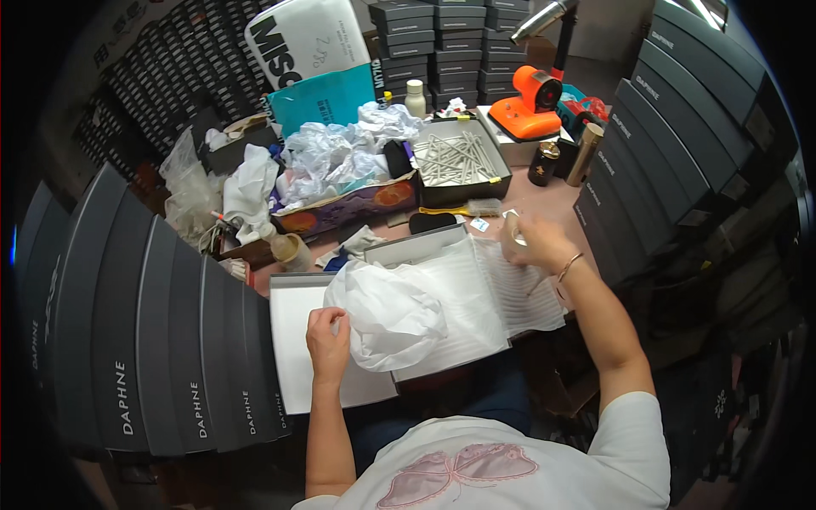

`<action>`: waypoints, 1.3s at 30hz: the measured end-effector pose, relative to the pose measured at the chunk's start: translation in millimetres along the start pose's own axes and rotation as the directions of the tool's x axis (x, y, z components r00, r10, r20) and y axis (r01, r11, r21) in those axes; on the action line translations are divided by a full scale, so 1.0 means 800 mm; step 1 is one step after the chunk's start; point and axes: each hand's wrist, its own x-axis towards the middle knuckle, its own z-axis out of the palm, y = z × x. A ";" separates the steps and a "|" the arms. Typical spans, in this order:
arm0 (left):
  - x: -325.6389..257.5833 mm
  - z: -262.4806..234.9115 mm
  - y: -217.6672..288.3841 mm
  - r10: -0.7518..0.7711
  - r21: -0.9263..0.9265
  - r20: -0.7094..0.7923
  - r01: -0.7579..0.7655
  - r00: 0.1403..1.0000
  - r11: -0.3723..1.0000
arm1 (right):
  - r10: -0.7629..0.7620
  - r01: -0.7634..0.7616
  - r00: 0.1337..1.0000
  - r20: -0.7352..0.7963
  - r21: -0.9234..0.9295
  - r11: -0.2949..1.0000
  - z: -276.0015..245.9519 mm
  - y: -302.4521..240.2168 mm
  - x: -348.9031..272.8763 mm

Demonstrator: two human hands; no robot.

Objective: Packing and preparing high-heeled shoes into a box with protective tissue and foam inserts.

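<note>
My left hand (327,342) is closed at the left edge of a bundle of white tissue paper (389,316), its fingertips pinched against the paper. Whatever the tissue wraps is hidden. Under the bundle lies an open grey shoe box (416,245) with a white inside, and its white-lined lid (293,357) is at the left. A sheet of white ribbed foam wrap (510,289) spreads from the box toward the right. Above that sheet, my right hand (544,244) closes its fingers round a small white roll (517,231), partly covered by the fingers.
Stacked dark shoe boxes (127,331) rise at the left, and more (654,153) at the right. Behind the work area stand a carton of crumpled paper (348,204), a box of white sticks (455,157), a yellow-handled brush (476,208) and an orange device (531,106).
</note>
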 end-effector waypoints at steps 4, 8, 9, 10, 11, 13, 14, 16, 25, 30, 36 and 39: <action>0.017 0.007 0.020 -0.053 0.049 -0.031 0.055 0.998 0.997 | -0.065 -0.099 0.933 0.353 0.428 0.898 0.047 0.126 0.015; 0.038 -0.007 0.005 -0.430 -0.071 0.219 0.454 0.876 0.888 | -0.101 -0.017 0.992 0.073 0.880 0.475 0.090 0.174 -0.055; 0.041 -0.005 -0.003 -0.404 -0.069 0.177 0.420 0.898 0.905 | -0.021 -0.014 0.999 0.026 0.899 0.437 0.087 0.172 -0.081; 0.039 -0.002 -0.014 -0.384 -0.062 0.126 0.393 0.915 0.917 | 0.049 -0.004 0.999 -0.017 0.916 0.401 0.074 0.170 -0.110; 0.037 0.010 -0.034 -0.295 0.008 0.015 0.295 0.955 0.955 | 0.106 0.059 0.990 -0.092 0.956 0.286 0.068 0.170 -0.137; 0.034 0.034 -0.089 -0.072 0.208 -0.178 0.109 0.981 0.972 | 0.074 0.203 0.976 -0.206 0.978 0.047 0.042 0.162 -0.185; 0.030 0.037 -0.111 -0.277 0.013 -0.110 0.280 0.955 0.960 | -0.013 0.271 0.962 -0.273 0.959 -0.085 0.025 0.146 -0.204; 0.025 0.043 -0.139 -0.570 -0.329 0.161 0.588 0.806 0.739 | 0.086 0.354 0.935 -0.344 0.898 -0.260 0.000 0.084 -0.234; 0.033 -0.032 0.000 -0.333 -0.774 -0.062 0.165 0.941 0.611 | -0.832 -0.313 0.546 -0.099 0.897 -0.312 0.057 -0.123 -0.205; -0.050 -0.094 0.031 -0.143 -0.879 0.070 0.129 0.987 0.459 | -0.754 -0.488 0.629 0.191 0.852 -0.191 0.119 -0.165 -0.154; -0.076 -0.111 0.027 0.055 0.367 -0.034 -0.038 0.998 0.929 | -0.806 -0.554 0.561 0.187 0.809 -0.197 0.126 -0.153 -0.140; -0.055 -0.085 0.015 0.139 0.312 -0.099 -0.102 0.985 0.945 | -0.827 -0.561 0.525 0.200 0.812 -0.160 0.123 -0.163 -0.137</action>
